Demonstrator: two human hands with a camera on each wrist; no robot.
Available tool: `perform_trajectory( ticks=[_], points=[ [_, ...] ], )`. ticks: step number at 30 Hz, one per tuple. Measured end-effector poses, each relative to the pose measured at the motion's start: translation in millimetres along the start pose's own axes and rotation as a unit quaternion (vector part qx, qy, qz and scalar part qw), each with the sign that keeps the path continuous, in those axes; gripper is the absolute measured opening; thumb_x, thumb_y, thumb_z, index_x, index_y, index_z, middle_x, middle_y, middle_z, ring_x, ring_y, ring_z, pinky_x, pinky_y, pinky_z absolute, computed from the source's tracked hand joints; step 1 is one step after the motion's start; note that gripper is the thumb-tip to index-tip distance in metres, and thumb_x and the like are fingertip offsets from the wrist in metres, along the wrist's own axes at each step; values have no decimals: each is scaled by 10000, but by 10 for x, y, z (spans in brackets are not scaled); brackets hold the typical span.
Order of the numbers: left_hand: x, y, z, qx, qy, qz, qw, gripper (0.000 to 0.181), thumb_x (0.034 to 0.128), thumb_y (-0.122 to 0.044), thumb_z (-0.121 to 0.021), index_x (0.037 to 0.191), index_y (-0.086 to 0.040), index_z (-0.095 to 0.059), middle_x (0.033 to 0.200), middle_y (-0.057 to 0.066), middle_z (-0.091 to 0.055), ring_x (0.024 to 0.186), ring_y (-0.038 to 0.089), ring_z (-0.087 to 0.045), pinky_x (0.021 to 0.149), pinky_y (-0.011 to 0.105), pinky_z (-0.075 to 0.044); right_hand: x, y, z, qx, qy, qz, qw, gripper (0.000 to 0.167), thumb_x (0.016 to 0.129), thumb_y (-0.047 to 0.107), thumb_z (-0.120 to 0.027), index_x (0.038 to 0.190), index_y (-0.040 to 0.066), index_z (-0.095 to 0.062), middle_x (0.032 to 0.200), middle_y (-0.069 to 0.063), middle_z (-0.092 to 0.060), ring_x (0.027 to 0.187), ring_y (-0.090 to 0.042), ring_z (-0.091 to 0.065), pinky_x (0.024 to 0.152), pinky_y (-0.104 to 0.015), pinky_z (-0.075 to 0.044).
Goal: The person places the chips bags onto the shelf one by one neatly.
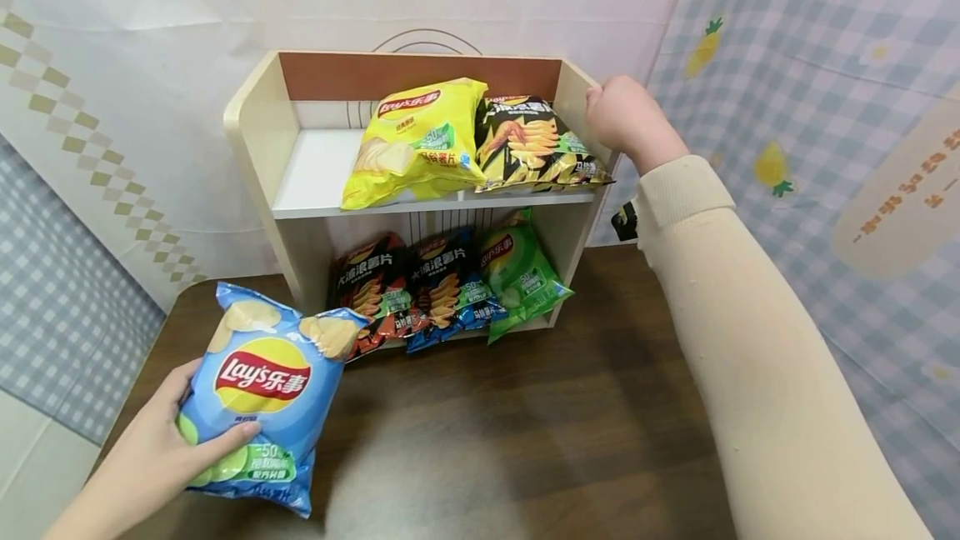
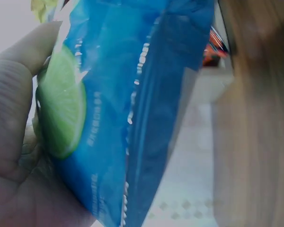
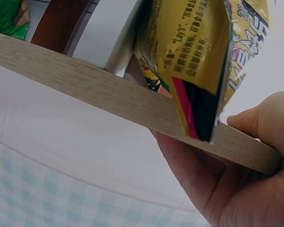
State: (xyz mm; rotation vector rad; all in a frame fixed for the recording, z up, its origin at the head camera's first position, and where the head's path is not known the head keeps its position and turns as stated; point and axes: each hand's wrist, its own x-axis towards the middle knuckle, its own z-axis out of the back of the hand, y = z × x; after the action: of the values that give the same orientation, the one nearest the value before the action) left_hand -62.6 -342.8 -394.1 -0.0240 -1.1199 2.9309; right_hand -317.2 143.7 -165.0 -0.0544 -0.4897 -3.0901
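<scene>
My left hand (image 1: pixel 159 437) holds a blue Lay's chip bag (image 1: pixel 264 375) upright, its thumb across the front, to the left of the shelf. In the left wrist view the chip bag's lime picture (image 2: pixel 62 104) lies beside the palm. My right hand (image 1: pixel 628 120) grips the right side panel of a two-tier wooden shelf (image 1: pixel 255 136); the right wrist view has thumb and fingers on opposite faces of that panel (image 3: pixel 109 92). Close to it on the upper tier lies a black chip bag (image 1: pixel 528 140), with a yellow chip bag (image 1: pixel 416 140) to its left.
On the lower tier lean a red-and-black chip bag (image 1: pixel 375 290), a blue-and-black chip bag (image 1: pixel 450 286) and a green chip bag (image 1: pixel 525 273). Beneath the shelf is a dark wooden table (image 1: pixel 487 432). A checked cloth (image 1: pixel 847 48) hangs at the right. Behind the right sleeve, a small black item is partly hidden.
</scene>
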Motion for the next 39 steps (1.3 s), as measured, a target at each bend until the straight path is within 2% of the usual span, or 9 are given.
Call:
perform_trajectory(
  ticks=[4, 8, 17, 22, 27, 32, 35, 39],
  points=[
    [17, -207, -27, -174, -407, -505, 9977, 945, 768, -350, -822, 1449, -21, -256, 1165, 155, -515, 860, 189, -558, 604, 246, -513, 1, -15, 0, -17, -15, 23, 10000, 581, 1027, 301, -152, 1270, -124, -464, 1170, -253, -512, 950, -342, -510, 811, -458, -436],
    [48, -345, -33, -269, -721, -903, 9929, 914, 745, -292, -848, 1440, -65, -300, 1160, 112, -520, 855, 83, -527, 620, 229, -508, 3, -14, -1, -23, -33, 54, 10000, 581, 1026, 297, -149, 1265, -125, -470, 1174, -257, -511, 953, -345, -509, 828, -466, -431],
    [125, -592, -39, -493, -1027, -1189, 9864, 909, 739, -257, -857, 1448, -119, -306, 1157, 72, -519, 872, 68, -542, 639, 210, -511, 0, 16, -6, 10, 24, 10, 10000, 592, 1029, 305, -146, 1297, -122, -457, 1189, -256, -514, 975, -342, -516, 836, -462, -442],
    [176, -719, -35, -550, -1101, -1361, 9830, 910, 731, -250, -863, 1446, -141, -311, 1168, 37, -513, 901, 73, -536, 658, 191, -505, -3, 18, 0, -11, 33, -3, 10000, 593, 1029, 304, -142, 1296, -122, -457, 1195, -258, -512, 970, -341, -514, 819, -454, -441],
    [255, -848, -34, -633, -1261, -1650, 9762, 899, 705, -220, -881, 1425, -153, -347, 1155, -21, -519, 902, 77, -539, 701, 139, -472, -10, 19, 6, -8, 56, -10, 10000, 595, 1030, 305, -142, 1297, -124, -456, 1191, -256, -513, 964, -337, -517, 805, -445, -446],
    [331, -1016, -13, -669, -1421, -1870, 9697, 918, 694, -203, -887, 1437, -150, -350, 1216, 31, -509, 956, 77, -513, 733, 118, -435, -21, 11, 6, 33, 98, -54, 9999, 593, 1032, 304, -145, 1302, -122, -456, 1182, -248, -515, 949, -328, -517, 779, -429, -445],
    [388, -1120, 23, -769, -1562, -1979, 9646, 937, 690, -176, -886, 1453, -149, -342, 1243, 56, -510, 997, 82, -493, 763, 116, -406, -25, 8, 5, 47, 105, -57, 9999, 595, 1033, 307, -143, 1308, -118, -454, 1185, -245, -515, 951, -326, -517, 781, -429, -444],
    [481, -1264, 84, -962, -1844, -2131, 9546, 942, 680, -130, -885, 1457, -165, -352, 1246, 25, -510, 1034, 94, -474, 800, 165, -385, -23, 8, 7, 82, 100, -69, 9999, 594, 1031, 311, -141, 1311, -111, -453, 1190, -241, -514, 953, -324, -518, 781, -427, -446]
  ],
)
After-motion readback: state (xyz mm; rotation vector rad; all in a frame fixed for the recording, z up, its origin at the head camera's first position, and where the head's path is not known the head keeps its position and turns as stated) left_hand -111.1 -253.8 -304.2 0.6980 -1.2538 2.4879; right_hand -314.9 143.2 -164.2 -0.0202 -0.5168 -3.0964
